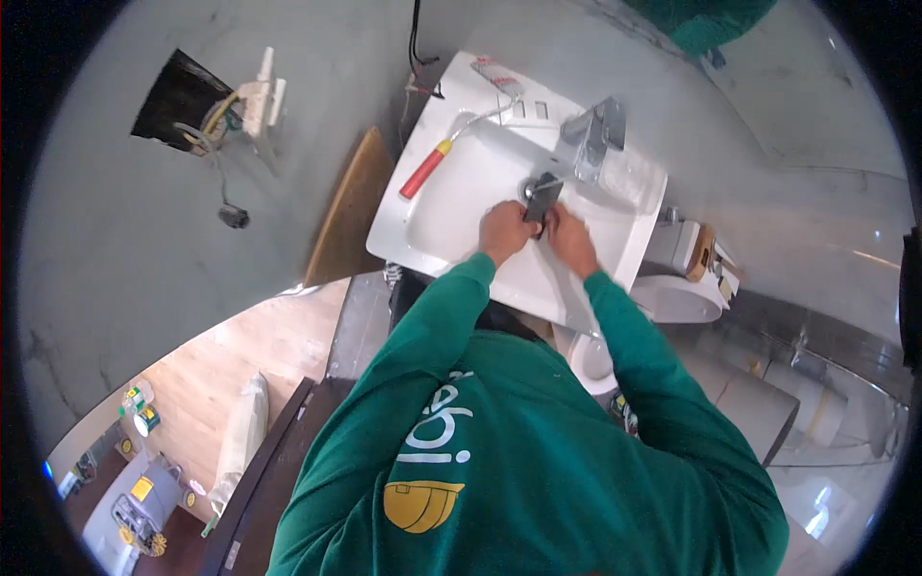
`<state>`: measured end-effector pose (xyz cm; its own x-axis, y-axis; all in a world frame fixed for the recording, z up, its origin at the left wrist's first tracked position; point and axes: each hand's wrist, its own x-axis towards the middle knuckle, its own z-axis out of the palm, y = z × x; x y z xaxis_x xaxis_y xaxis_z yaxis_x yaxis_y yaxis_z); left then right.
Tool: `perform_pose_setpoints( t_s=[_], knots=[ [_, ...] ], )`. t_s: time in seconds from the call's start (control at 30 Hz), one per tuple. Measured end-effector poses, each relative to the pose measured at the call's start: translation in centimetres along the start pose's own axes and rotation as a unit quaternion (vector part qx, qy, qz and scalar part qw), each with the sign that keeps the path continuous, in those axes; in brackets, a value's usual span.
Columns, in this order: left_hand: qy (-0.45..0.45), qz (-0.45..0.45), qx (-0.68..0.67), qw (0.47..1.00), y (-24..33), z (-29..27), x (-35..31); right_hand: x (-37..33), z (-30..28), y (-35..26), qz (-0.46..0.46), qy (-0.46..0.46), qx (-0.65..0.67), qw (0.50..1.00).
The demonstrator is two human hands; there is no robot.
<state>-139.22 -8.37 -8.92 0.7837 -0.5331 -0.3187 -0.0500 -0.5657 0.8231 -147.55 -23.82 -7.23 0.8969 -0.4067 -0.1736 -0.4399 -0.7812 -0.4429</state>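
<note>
Both grips, left hand [503,230], right hand [570,238], dark flat tool [543,197] between them

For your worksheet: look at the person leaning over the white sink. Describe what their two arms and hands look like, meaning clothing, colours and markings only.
Both arms wear long, loose green sleeves, left sleeve and right sleeve, ending at the wrists. The left hand and right hand are bare: no gloves, and no watch or rings can be made out. The same green garment carries white lettering and a yellow emblem.
</note>
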Motion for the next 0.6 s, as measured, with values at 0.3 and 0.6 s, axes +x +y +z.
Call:
perform_pose_setpoints(
  t_s=[0.3, 0.6],
  knots=[
    [0.026, 0.120, 0.020, 0.992, -1.8, 1.8, -1.6, 3.8, -1.3, -0.5, 0.007, 0.026, 0.021, 0.999],
    [0.026, 0.117, 0.010, 0.993, -0.6, 1.3, -1.2, 3.4, -0.3, 0.8, -0.008, 0.021, -0.006, 1.000]
  ],
)
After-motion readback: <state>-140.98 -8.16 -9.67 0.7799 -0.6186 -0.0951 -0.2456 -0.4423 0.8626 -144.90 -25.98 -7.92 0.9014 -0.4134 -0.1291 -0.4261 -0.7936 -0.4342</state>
